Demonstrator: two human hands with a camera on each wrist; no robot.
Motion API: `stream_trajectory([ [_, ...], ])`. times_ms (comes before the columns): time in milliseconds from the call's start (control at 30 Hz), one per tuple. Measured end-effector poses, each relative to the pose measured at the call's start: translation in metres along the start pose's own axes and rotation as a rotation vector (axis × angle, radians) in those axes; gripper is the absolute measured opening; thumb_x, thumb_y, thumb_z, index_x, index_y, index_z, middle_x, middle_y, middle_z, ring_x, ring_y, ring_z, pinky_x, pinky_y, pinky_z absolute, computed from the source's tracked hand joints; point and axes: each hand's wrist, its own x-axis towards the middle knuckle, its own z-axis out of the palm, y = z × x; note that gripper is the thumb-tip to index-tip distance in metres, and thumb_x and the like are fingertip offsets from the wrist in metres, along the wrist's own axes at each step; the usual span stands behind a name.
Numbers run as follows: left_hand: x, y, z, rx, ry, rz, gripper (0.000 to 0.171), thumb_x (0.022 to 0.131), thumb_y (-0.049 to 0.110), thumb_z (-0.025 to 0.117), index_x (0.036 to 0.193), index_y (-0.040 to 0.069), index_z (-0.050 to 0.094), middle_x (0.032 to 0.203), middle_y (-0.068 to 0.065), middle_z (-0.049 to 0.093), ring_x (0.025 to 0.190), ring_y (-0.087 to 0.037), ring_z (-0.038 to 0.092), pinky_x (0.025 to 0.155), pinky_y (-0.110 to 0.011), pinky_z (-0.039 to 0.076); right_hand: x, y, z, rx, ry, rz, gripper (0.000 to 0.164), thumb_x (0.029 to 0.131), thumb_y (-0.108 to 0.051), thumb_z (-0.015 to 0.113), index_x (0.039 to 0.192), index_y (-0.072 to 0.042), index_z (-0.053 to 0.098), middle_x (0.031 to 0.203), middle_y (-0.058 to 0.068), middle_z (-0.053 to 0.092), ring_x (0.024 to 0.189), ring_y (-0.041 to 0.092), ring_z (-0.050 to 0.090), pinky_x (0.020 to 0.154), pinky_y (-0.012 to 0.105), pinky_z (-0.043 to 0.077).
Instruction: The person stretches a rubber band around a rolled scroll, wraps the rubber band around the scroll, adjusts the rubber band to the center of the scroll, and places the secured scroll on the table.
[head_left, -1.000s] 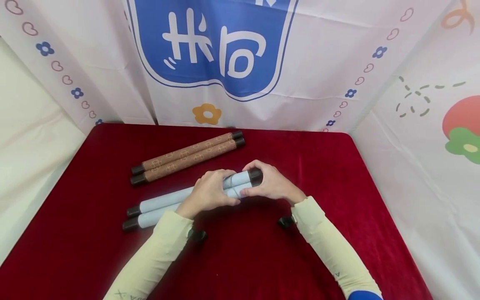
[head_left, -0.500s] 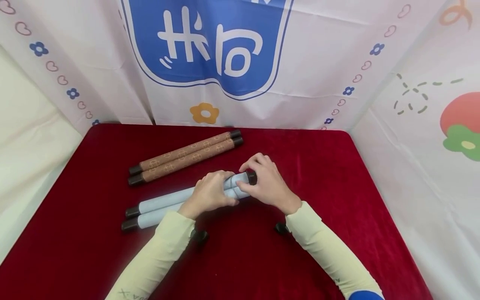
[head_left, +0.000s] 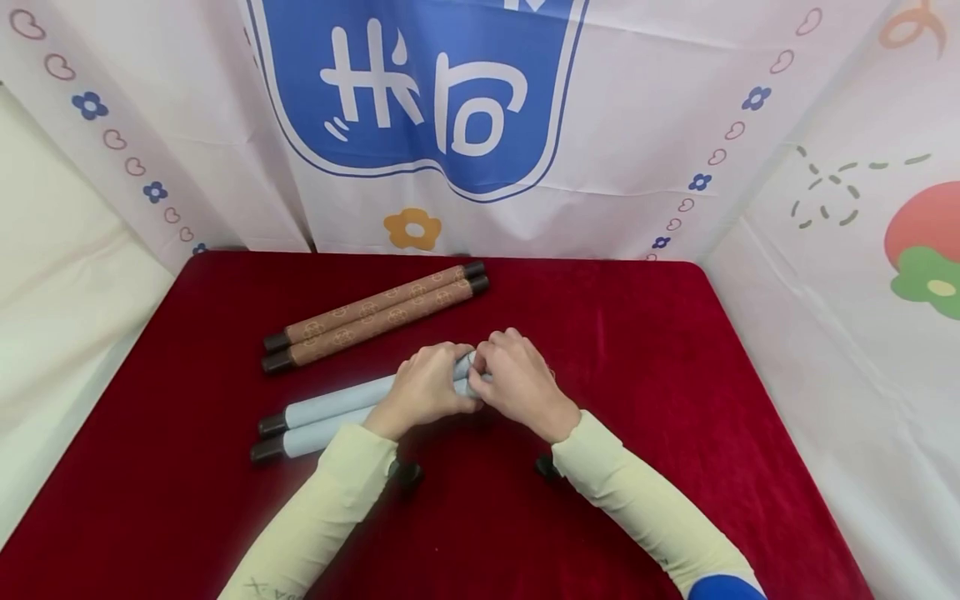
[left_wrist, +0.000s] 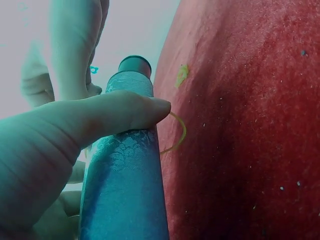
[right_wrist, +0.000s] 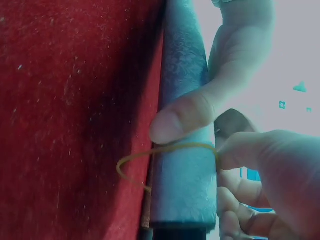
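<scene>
A pale blue scroll (head_left: pixel 341 400), rolled into two rolls lying side by side with dark end caps, slants across the red cloth. My left hand (head_left: pixel 427 387) grips it near its right end, thumb along the near side. Around that end runs a thin yellow rubber band (right_wrist: pixel 185 146), its loop standing off from the roll on the near side. My right hand (head_left: pixel 521 383) pinches the band at the scroll's edge in the right wrist view. From the head view, this hand hides the scroll's right end cap.
Behind the blue scroll lies a brown patterned scroll (head_left: pixel 375 317), also two rolls with dark ends. Red velvet cloth (head_left: pixel 637 375) covers the table. A white printed curtain (head_left: pixel 600 167) hangs at the back, with pale fabric on both sides.
My right hand has moved left from the scroll's right end cap, closing in on my left hand. The left hand keeps its grip. The brown scroll has not moved.
</scene>
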Motion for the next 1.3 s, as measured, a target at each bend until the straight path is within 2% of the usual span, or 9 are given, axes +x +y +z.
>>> stream_trajectory([
  [133,0.002,0.002,-0.003,0.005,0.016,-0.002,0.073,0.069,0.039,0.096,0.131,0.012,0.071,0.099,-0.001,0.07,0.08,-0.018,0.063,0.063,-0.037,0.05,-0.007,0.005,-0.006,0.021,0.043,0.03,0.01,0.088,-0.012,0.075,0.078,-0.011,0.074,0.076,0.0,0.065,0.074,0.017,0.053,0.068,0.028,0.049],
  [267,0.004,0.001,-0.005,0.002,0.012,-0.015,0.075,0.068,0.04,0.098,0.131,0.012,0.07,0.101,-0.002,0.071,0.081,-0.019,0.064,0.063,-0.037,0.051,-0.018,0.008,-0.011,0.052,0.042,0.067,0.012,0.088,-0.012,0.074,0.076,-0.011,0.07,0.074,-0.001,0.062,0.073,0.014,0.05,0.064,0.025,0.045],
  [600,0.012,-0.003,-0.007,-0.006,0.029,-0.038,0.071,0.066,0.038,0.098,0.127,0.013,0.071,0.097,-0.003,0.07,0.08,-0.02,0.065,0.063,-0.039,0.051,-0.041,0.006,-0.013,0.139,-0.073,0.111,0.013,0.088,-0.012,0.076,0.077,-0.014,0.069,0.076,-0.005,0.063,0.076,0.01,0.048,0.067,0.024,0.045],
  [700,0.014,-0.004,-0.004,0.01,0.024,-0.047,0.068,0.067,0.036,0.097,0.124,0.012,0.07,0.095,-0.003,0.068,0.078,-0.021,0.063,0.062,-0.039,0.05,-0.042,0.006,-0.012,0.17,-0.042,0.083,0.011,0.089,-0.011,0.076,0.081,-0.013,0.068,0.078,-0.005,0.063,0.078,0.01,0.049,0.068,0.023,0.045],
  [800,0.016,-0.003,0.003,0.084,0.028,-0.035,0.068,0.067,0.038,0.095,0.123,0.009,0.069,0.098,-0.005,0.067,0.08,-0.023,0.064,0.065,-0.043,0.054,-0.038,0.006,-0.013,0.22,0.03,0.043,0.009,0.093,-0.011,0.074,0.088,-0.012,0.066,0.083,-0.003,0.064,0.081,0.012,0.051,0.07,0.024,0.047],
  [900,0.016,-0.001,0.013,0.198,0.034,-0.002,0.072,0.069,0.045,0.093,0.123,0.006,0.067,0.104,-0.008,0.066,0.088,-0.026,0.066,0.069,-0.046,0.057,-0.032,0.004,-0.016,0.325,0.089,0.032,0.007,0.099,-0.011,0.07,0.094,-0.01,0.065,0.088,0.0,0.064,0.084,0.017,0.055,0.072,0.027,0.051],
  [1033,0.018,0.001,0.023,0.302,0.039,0.013,0.07,0.071,0.053,0.09,0.117,0.006,0.064,0.103,-0.009,0.064,0.092,-0.029,0.066,0.068,-0.046,0.056,-0.026,-0.001,-0.023,0.557,0.128,0.056,0.005,0.104,-0.01,0.063,0.101,-0.005,0.063,0.098,0.007,0.067,0.091,0.022,0.067,0.081,0.029,0.06],
  [1167,0.02,0.003,0.027,0.336,0.049,0.012,0.064,0.073,0.052,0.089,0.109,0.007,0.064,0.098,-0.008,0.064,0.087,-0.028,0.066,0.066,-0.045,0.054,-0.021,-0.009,-0.033,0.781,0.169,0.087,0.007,0.108,-0.01,0.057,0.106,-0.003,0.058,0.098,0.015,0.071,0.089,0.029,0.072,0.08,0.028,0.061],
  [1300,0.024,0.004,0.025,0.293,0.043,0.005,0.058,0.074,0.05,0.09,0.105,0.007,0.065,0.091,-0.007,0.064,0.08,-0.028,0.067,0.061,-0.044,0.054,-0.022,-0.02,-0.043,0.905,0.192,0.115,0.007,0.109,-0.01,0.056,0.107,-0.003,0.056,0.086,0.014,0.065,0.075,0.026,0.064,0.069,0.023,0.053],
])
